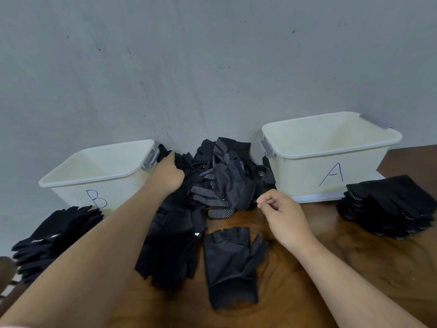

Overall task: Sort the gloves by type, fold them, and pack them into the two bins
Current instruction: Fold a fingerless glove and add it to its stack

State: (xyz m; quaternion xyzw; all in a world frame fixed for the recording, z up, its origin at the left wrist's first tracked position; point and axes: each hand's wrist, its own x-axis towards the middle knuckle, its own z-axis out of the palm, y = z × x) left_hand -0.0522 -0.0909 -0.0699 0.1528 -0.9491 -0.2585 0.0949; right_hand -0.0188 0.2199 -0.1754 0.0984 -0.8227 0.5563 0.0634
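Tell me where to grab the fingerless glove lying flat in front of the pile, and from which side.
Take the fingerless glove by its cuff, the end nearest the person, coming from above with the right hand. It lies flat and alone on the table, cuff clear of the pile, so a pinch there probably lifts it cleanly.

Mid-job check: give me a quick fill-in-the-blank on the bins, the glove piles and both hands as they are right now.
1. The bin on the right is marked with the letter ____.
2. Neither bin has any ____ packed inside.
3. The left hand reaches into the unsorted pile next to bin ____.
4. The stack of dotted gloves lies in front of bin A, while the right hand pinches the edge of a ____ from the pile.

Missing words: A; gloves; B; glove
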